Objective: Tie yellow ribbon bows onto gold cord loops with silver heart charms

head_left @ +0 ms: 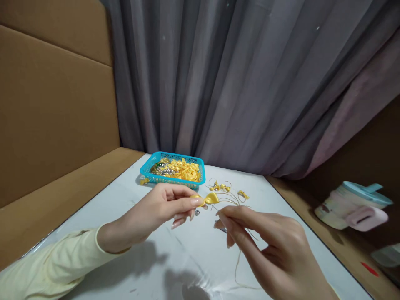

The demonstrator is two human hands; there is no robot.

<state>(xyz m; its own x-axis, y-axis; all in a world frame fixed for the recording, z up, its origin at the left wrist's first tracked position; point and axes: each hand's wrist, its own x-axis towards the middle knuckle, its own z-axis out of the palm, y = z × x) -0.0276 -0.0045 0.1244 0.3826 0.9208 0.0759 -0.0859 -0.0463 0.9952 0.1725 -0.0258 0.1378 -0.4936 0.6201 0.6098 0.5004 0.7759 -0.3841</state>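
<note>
My left hand [161,210] pinches a yellow satin bow [211,198] by its left loop, above the white table. Just below its fingers hangs a small silver heart-shaped charm [197,212]. To the right, my right hand [268,246] has its thumb and index finger pressed together near a thin gold cord [223,201] that runs by the bow. Something dark and thin shows under its fingertips, too small to make out. Beyond the hands lie finished-looking small bows with cord loops [224,188] and another single bow [243,194].
A blue plastic basket [203,171] holding many yellow bows, silver charms and gold cords stands at the table's back. A lidded cup [353,205] with a pink handle is at the right on a brown surface. Grey curtains [218,83] hang behind the table [200,258].
</note>
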